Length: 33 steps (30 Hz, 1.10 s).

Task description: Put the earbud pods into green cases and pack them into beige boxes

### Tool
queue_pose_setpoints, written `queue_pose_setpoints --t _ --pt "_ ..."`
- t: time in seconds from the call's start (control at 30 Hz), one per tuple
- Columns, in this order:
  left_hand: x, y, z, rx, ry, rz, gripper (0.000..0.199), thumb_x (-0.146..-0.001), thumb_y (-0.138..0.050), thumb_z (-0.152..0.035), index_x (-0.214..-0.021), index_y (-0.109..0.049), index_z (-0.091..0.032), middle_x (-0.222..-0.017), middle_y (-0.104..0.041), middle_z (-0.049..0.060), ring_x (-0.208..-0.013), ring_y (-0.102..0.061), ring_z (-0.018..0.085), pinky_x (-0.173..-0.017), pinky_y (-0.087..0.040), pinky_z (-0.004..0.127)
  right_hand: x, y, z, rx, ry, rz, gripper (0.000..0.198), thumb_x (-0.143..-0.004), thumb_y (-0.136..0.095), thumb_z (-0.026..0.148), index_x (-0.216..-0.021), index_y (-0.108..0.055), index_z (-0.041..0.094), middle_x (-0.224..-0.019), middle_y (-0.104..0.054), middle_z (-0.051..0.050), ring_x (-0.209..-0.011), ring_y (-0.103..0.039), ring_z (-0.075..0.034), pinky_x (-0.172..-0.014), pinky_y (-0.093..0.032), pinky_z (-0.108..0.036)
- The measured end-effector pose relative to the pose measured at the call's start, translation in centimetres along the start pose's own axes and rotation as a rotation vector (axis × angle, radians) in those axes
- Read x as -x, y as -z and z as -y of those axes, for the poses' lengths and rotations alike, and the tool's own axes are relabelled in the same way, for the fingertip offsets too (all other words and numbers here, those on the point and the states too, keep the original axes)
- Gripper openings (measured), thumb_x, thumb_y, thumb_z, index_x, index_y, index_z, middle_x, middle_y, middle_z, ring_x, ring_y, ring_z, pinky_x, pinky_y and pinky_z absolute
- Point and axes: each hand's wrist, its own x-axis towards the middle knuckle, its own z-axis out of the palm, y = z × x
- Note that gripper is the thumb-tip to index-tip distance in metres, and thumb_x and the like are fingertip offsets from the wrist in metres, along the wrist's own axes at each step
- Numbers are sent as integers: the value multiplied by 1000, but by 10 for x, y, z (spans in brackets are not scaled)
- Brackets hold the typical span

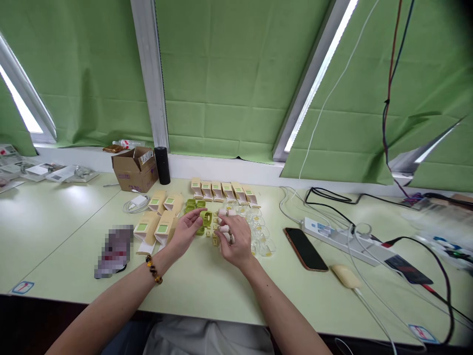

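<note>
Though cluttered, table [210, 291] below blinds [236, 74].

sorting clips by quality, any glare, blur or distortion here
Head view: daylight glares beside the green blinds; window frames lean, probably wide-angle distortion; clear plastic at right looks soft; an item at left is pixelated; left hand and right hand look sharper.

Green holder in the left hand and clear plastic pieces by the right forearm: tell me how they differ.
Colour: the green holder looks solid green, while the clear plastic pieces are see-through.
Number: the green holder is one item; the clear plastic pieces form a cluster.
Support: the left hand grips the green holder, while the clear plastic pieces rest on the table.
</note>
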Motion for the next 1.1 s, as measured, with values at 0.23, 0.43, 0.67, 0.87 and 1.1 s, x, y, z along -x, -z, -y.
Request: queue_pose_setpoints --t 0.23,0.43,0.67,0.87,1.1 --pt "0 -6 1 -121 -67 -58 57 -71 -96 -49 -112 -74 -17 -107 -74 9 -100 -68 20 -93 -56 35 8 -11 0 34 -60 104 61 -96 -73 29 -152 -49 23 -133 -69 -17 -123 -65 -36 -101 -55 -57" --pt "4 -7 5 -245 -168 -21 61 -62 -101 -47 -107 -72 -17 -106 -72 9 -89 -63 19 -86 -55 33 14 -17 -1 36 -62 104 49 -98 -63 21 -146 -54 23 -129 -73 -15 -120 -68 -34 -98 -57 -55" --pt "13 -7 0 -534 -330 -34 27 -97 -72 -43 -112 -73 -21 -108 -70 9 -94 -61 21 -86 -49 33 11 -16 -4 -64 -144 10 45 -95 -66 16 -139 -58 24 -127 -72 -14 -121 -67 -32 -101 -57 -54" --pt "12 -11 -6 -663 -386 -83 16 -97 -70 -37 -97 -73 -21 -91 -68 6 -79 -54 19 -72 -42 30 12 -17 -3 -112 -189 -8 41 -95 -65 17 -135 -60 25 -126 -72 -13 -122 -67 -31 -102 -57 -53" --pt "13 -13 -7 -708 -409 -77 10 -96 -70 -31 -93 -73 -22 -89 -68 5 -84 -58 21 -79 -45 32 14 -19 -1 -133 -178 25 41 -94 -62 14 -133 -59 25 -127 -72 -12 -121 -67 -31 -102 -57 -53"
